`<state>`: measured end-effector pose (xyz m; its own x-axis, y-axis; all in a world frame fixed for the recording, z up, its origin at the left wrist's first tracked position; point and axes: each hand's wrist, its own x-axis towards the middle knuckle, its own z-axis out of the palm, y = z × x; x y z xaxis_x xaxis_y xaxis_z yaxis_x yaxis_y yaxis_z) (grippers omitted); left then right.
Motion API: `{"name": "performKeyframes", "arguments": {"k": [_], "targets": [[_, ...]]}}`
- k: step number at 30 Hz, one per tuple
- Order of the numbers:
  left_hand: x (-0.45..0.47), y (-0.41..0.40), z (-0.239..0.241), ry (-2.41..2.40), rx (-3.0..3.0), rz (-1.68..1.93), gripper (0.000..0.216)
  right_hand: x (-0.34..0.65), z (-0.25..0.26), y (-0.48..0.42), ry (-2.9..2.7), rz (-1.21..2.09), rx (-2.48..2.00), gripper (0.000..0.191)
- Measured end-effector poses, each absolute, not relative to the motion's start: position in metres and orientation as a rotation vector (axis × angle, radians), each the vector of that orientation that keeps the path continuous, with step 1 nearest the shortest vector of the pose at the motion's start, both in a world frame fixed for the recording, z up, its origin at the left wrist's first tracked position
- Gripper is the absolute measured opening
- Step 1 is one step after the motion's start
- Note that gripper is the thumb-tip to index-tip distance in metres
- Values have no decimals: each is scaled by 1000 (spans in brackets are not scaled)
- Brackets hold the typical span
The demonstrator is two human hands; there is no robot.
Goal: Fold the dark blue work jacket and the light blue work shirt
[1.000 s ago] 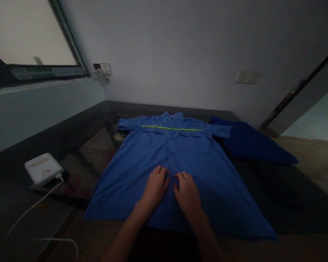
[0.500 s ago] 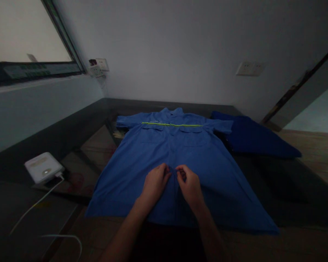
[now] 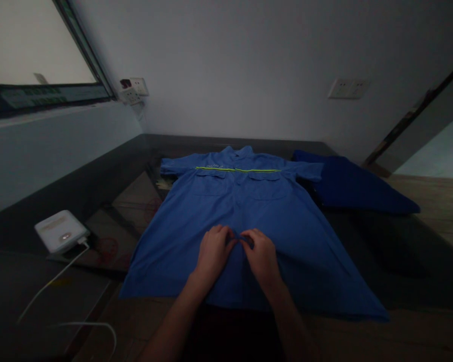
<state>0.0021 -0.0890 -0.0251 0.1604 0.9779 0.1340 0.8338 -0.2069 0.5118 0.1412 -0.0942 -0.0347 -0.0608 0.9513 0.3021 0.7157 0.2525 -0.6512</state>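
A blue short-sleeved work shirt point(image 3: 196, 226) with a yellow-green stripe across the chest lies spread flat, front up, collar away from me. My left hand point(image 3: 212, 251) and my right hand point(image 3: 262, 256) meet at the shirt's centre front, low on the placket. The fingertips of both are curled in and pinch the fabric there, the two hands almost touching. What lies between the fingertips is too small to make out.
A darker blue folded garment point(image 3: 355, 188) lies right of the shirt. A white power bank point(image 3: 60, 230) with a white cable point(image 3: 49, 286) sits at the left on the dark table point(image 3: 381, 241). Wall sockets point(image 3: 134, 90) sit near a window at the back left.
Both hands went from lying flat on the shirt to pinching the fabric at its centre front. The view tilted slightly; the shirt stays in place.
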Motion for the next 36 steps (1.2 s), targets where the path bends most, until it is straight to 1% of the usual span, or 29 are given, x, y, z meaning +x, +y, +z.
{"name": "performKeyframes", "arguments": {"k": [5,12,17,20,27,36], "targets": [[4,-91,-19,1776,2163,523,8,139,-37,-95,-1869,364,-1569,20],[5,-92,-23,1800,2187,535,9,140,-39,-95,-1874,297,-1587,21],[4,-89,-24,1714,2189,541,8,139,-40,-97,-1849,245,-1605,23],[2,-89,-24,1681,2177,590,7,139,-38,-97,-1841,244,-1595,23],[1,-92,-24,1619,2147,830,7,139,-33,-99,-1803,293,-1516,20],[3,-92,-23,1608,2150,858,9,140,-35,-97,-1799,388,-1506,23]]}}
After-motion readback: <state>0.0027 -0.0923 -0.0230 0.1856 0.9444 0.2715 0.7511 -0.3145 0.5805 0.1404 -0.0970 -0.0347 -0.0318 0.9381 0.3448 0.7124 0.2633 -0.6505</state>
